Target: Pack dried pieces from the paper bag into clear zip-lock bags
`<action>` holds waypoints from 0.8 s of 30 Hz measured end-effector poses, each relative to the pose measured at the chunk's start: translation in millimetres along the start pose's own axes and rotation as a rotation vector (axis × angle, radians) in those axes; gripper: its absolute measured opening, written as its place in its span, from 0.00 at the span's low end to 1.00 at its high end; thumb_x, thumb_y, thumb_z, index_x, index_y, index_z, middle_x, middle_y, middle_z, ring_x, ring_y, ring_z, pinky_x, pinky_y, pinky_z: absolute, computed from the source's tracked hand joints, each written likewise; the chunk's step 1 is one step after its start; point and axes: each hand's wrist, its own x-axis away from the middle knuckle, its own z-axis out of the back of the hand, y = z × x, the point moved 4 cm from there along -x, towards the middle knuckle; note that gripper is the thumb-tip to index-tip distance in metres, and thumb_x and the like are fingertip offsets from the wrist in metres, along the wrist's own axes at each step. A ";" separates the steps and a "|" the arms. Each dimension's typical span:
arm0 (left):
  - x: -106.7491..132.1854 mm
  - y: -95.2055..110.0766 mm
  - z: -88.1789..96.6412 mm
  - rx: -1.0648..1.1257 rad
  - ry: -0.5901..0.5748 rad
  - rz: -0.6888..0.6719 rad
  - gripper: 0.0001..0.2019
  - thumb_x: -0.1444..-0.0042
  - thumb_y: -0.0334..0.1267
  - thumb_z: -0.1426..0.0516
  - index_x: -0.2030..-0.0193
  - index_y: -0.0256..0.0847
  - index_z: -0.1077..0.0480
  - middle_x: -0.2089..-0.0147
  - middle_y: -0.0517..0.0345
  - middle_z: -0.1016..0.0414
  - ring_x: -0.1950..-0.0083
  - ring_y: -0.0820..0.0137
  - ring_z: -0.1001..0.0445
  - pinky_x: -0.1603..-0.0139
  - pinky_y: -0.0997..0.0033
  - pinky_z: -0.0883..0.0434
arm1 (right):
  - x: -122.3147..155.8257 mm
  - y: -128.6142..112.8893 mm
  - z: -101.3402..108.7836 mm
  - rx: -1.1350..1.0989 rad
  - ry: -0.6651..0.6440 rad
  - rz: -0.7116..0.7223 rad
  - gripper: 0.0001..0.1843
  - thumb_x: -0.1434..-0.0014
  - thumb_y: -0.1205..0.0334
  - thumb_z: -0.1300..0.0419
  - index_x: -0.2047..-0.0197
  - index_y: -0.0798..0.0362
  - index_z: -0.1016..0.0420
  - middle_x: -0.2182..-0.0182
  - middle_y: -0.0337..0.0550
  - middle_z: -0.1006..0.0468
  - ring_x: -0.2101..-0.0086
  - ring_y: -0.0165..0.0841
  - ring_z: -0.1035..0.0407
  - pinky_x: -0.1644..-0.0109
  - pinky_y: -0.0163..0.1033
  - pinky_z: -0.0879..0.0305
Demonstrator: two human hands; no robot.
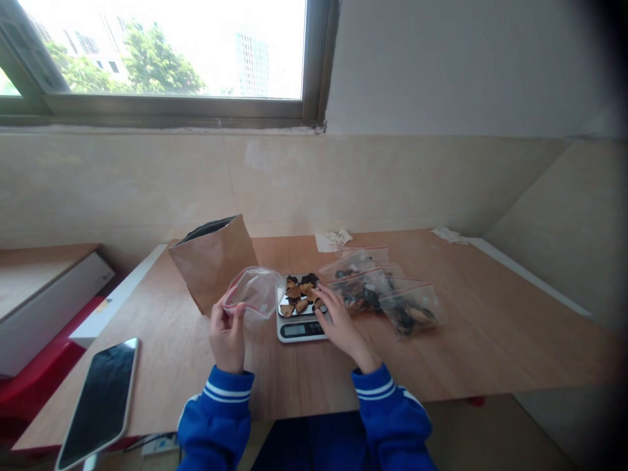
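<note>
- A wooden table [161, 366] bears a brown paper bag [212, 265] and filled zip bags [383, 294].
- Between them, a digital kitchen scale [299, 330] holds dried pieces [300, 294].
- The left hand [227, 333] pinches a clear zip bag [252, 292], fingers clamped on its edge.
- The right hand [341, 325], fingers apart, touches the pieces.

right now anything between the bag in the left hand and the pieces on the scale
Nothing visible: the clear zip bag in the left hand is beside the dried pieces on the digital scale.
</note>
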 end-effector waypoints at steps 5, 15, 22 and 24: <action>8.8 -14.7 -9.5 -0.170 0.140 -0.124 0.18 0.45 0.49 0.42 0.53 0.41 0.26 0.59 0.54 0.27 0.56 0.65 0.29 0.47 0.58 0.34 | -2.7 21.8 -11.9 0.061 -0.056 0.045 0.22 0.37 0.62 0.49 0.40 0.49 0.36 0.42 0.50 0.33 0.39 0.41 0.45 0.37 0.55 0.46; 20.1 -31.3 -16.1 -0.051 0.161 -0.257 0.16 0.43 0.44 0.44 0.50 0.39 0.35 0.43 0.44 0.31 0.37 0.58 0.37 0.37 0.46 0.42 | -14.8 16.2 -4.4 0.141 -0.041 0.067 0.10 0.38 0.66 0.46 0.58 0.51 0.24 0.62 0.47 0.24 0.56 0.41 0.34 0.50 0.49 0.36; 27.8 -36.1 -20.6 0.138 0.101 -0.207 0.12 0.41 0.44 0.46 0.57 0.42 0.43 0.38 0.37 0.36 0.37 0.58 0.36 0.39 0.42 0.39 | -18.7 27.6 -7.4 0.034 0.003 0.035 0.08 0.40 0.63 0.43 0.62 0.50 0.22 0.53 0.49 0.27 0.50 0.40 0.35 0.45 0.48 0.40; 28.0 -37.0 -21.3 0.144 0.089 -0.201 0.12 0.42 0.43 0.45 0.59 0.42 0.45 0.38 0.35 0.36 0.36 0.58 0.36 0.39 0.44 0.40 | -19.2 29.6 -7.8 0.005 -0.003 0.025 0.08 0.39 0.63 0.44 0.63 0.50 0.22 0.51 0.48 0.27 0.48 0.40 0.36 0.44 0.49 0.41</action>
